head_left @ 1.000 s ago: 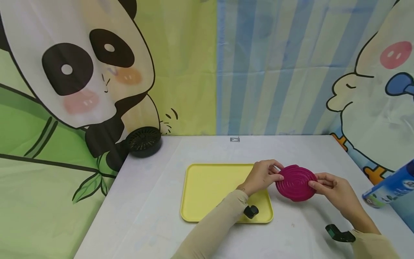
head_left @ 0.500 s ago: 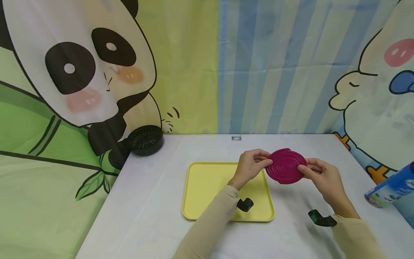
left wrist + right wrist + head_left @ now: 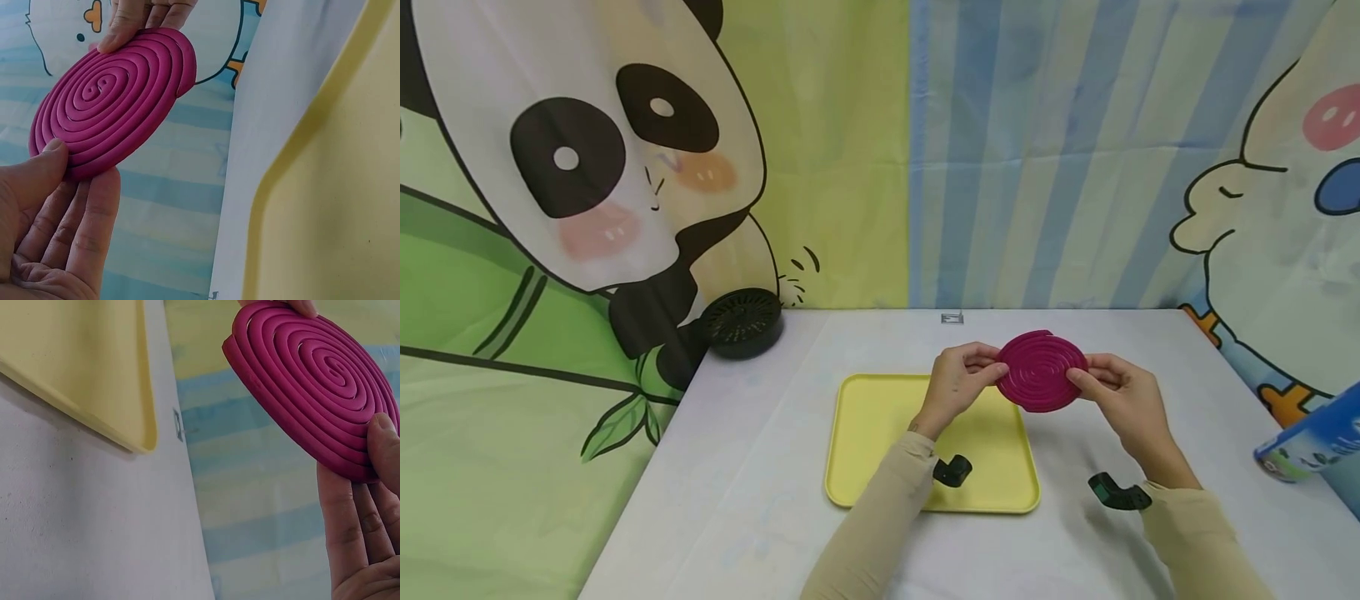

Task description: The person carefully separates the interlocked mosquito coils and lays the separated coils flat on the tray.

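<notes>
A magenta mosquito coil, a flat spiral disc, is held up over the right part of the yellow tray. My left hand pinches its left edge, thumb on the face and fingers behind. On the opposite edge, my right hand grips it the same way. The left wrist view shows the coil tilted, its rings lying close together with a double curl in the middle. One cut end of the spiral shows at its rim in the right wrist view.
At the back left corner of the white table stands a round black slotted case. A blue can leans into view at the right edge. A printed curtain hangs behind the table.
Both hands have carried the mosquito coil up and to the left, from beside the tray's right edge to partly over it. The grip at both edges stays the same.
</notes>
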Motion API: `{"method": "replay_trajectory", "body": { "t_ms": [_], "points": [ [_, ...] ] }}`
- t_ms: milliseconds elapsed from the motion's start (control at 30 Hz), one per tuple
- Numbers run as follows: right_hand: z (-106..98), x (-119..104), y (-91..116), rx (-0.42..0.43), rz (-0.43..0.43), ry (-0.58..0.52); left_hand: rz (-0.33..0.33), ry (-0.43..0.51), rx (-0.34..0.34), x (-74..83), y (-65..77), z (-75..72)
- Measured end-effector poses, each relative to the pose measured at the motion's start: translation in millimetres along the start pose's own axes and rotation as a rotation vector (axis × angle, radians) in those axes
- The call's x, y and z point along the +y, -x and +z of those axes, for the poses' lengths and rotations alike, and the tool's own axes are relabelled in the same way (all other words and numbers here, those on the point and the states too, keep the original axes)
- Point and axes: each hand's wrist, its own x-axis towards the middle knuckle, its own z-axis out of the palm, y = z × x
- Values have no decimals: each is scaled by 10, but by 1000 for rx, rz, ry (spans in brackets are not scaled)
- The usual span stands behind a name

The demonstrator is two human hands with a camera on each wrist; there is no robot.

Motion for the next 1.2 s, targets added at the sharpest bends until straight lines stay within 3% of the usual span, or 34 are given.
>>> {"method": "replay_trajectory", "body": {
  "t_ms": [433, 867, 1200],
  "points": [
    [80, -23, -24, 8, -28, -19, -9, 23, 31, -8, 17, -52],
    [-2, 57, 55, -3, -24, 51, -63, 44, 24, -65, 28, 84],
    [-46, 88, 97, 45, -41, 88, -76, 64, 9, -73, 5, 156]
  ]
}}
